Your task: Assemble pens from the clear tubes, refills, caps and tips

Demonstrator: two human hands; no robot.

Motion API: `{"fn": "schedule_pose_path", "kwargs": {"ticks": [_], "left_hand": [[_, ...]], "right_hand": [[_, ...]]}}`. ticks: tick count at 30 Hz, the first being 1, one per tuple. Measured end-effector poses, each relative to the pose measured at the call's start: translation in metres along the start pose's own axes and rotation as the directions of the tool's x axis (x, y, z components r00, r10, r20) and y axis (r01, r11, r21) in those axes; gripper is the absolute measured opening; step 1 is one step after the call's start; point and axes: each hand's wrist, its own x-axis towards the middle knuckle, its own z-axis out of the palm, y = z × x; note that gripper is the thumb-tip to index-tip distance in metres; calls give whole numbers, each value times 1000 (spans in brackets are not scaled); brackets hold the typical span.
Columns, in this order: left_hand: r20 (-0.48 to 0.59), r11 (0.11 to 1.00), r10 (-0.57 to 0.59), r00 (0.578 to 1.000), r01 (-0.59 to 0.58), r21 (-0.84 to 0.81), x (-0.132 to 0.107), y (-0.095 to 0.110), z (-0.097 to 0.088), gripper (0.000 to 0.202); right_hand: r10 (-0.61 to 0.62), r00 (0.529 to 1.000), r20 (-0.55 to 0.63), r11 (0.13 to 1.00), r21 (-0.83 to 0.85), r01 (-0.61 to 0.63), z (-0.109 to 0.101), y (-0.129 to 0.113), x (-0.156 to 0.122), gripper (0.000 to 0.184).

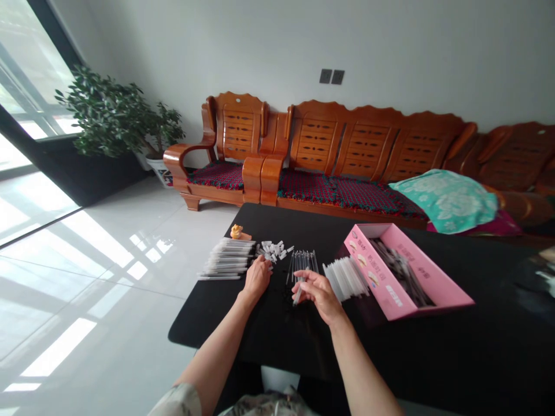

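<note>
My left hand (258, 277) reaches down at the near edge of a pile of small white plastic pieces (276, 251). Its fingers are curled together, and what they hold, if anything, is hidden. Between thumb and fingers of my right hand (319, 293) is a slim translucent pen barrel (298, 296), tilted. Just beyond that hand lies a row of thin dark pen refills (304, 260). On its right is a stack of frosted white tubes (347, 278). Left of my left hand, several whitish pens with dark ends (229, 259) lie side by side.
A pink box (437, 271) holding dark slender items (403, 271) stands on the black table (277, 341). A small yellow figure (236, 231) sits near the far left edge. Beyond are a wooden sofa (321, 138), a turquoise cloth (451, 199) and a potted plant (117, 115).
</note>
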Motion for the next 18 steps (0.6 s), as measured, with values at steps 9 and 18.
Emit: {"fn": "schedule_pose_path", "kwargs": {"ticks": [9,18], "left_hand": [[9,999,34,999,-34,-17,4,4,5,13],[-220,962,-8,975,-53,-268,4,-4,3,21]], "right_hand": [[-100,981,-168,989,90,116,7,-2,2,38],[-178,939,-296,974,81,210,8,-5,4,52]]}}
